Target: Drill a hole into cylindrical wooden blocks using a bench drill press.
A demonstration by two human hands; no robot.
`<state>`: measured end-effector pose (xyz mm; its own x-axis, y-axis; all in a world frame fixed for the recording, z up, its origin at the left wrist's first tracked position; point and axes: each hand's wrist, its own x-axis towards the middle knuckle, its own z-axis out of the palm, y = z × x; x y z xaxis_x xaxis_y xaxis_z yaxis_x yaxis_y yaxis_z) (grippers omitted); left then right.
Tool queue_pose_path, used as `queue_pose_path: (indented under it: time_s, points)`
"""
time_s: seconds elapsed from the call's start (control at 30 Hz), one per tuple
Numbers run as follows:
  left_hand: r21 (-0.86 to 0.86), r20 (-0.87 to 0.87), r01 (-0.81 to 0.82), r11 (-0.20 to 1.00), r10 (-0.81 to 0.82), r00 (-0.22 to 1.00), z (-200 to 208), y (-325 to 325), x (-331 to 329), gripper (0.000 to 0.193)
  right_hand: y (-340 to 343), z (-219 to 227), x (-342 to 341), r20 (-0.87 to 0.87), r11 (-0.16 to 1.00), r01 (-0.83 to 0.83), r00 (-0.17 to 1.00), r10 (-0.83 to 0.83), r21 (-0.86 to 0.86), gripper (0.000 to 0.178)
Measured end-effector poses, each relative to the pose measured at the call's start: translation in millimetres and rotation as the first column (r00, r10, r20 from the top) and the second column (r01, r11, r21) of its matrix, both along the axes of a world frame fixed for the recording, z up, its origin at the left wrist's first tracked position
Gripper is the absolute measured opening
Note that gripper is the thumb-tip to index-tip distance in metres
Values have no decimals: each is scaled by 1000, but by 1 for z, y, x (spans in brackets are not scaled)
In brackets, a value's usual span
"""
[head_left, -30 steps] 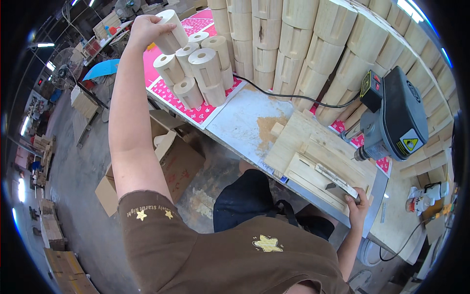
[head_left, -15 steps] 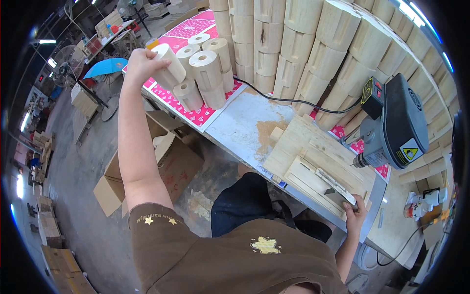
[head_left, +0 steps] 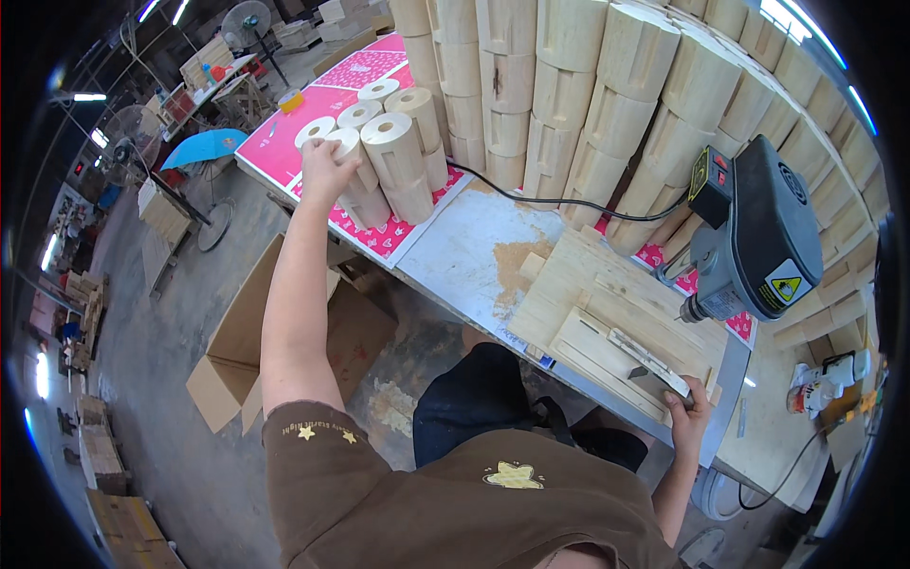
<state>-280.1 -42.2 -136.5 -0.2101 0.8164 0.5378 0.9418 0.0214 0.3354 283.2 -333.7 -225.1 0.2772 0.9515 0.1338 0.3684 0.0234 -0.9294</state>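
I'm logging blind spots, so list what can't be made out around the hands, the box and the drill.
All in the head view:
- Lower side of the wooden cylinder at the left hand: covered by that hand, so the contact is unclear.
- Near end of the pale strip: covered by the right hand.
- Part of the cardboard box: behind the left forearm.
- Tip below the drill chuck: too small.

The bench (head_left: 464,237) is brightly lit — strip lights (head_left: 789,19) glare upper right — while fisheye distortion bends the dark-rimmed edges.
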Motion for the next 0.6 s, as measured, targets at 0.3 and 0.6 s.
queue_pose_path:
  time_s: [0.3,0.6]
  points:
    - [308,176,172,936,-234,956,106,26,36,47,2,3,0,58,999,-3,998,0,51,21]
    - [266,272,463,845,-527,805,239,167,262,85,1,11,0,73,1000,-10,997,9,13,20]
